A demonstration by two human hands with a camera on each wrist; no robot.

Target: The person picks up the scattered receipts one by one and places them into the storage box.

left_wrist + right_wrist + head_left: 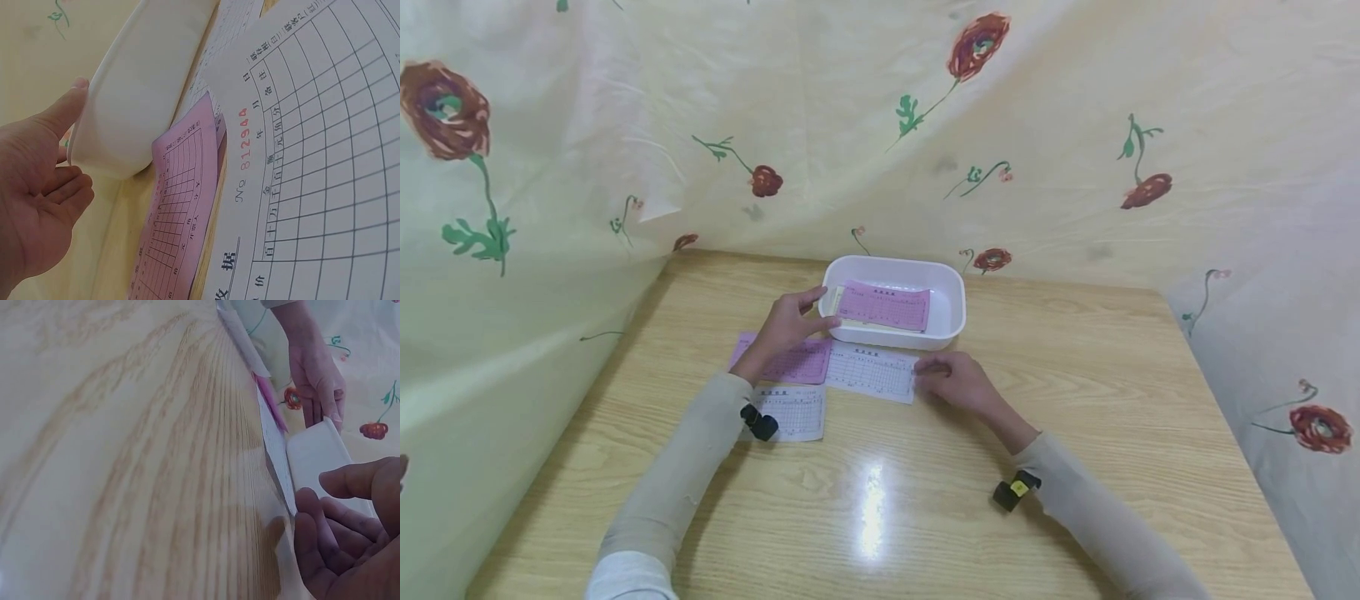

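Observation:
My left hand (787,323) holds a white plastic tub (951,321) by its left end, the thumb on the rim in the left wrist view. Inside the tub lies a pink receipt slip (891,308) on top of pale yellowish paper. By the right edge of a white receipt slip (872,372), just in front of the tub, is my right hand (955,379). Its fingers are loosely bent, with the thumb (350,479) apart from them; whether the fingertips touch the slip is unclear. A second pink slip (801,362) lies partly under my left forearm.
Nearer to me, another white receipt slip (797,412) lies on the wood-grain table (1075,358), partly covered by the left wrist and its black camera (760,423). Flower-patterned cloth (850,125) hangs behind the table and at both sides.

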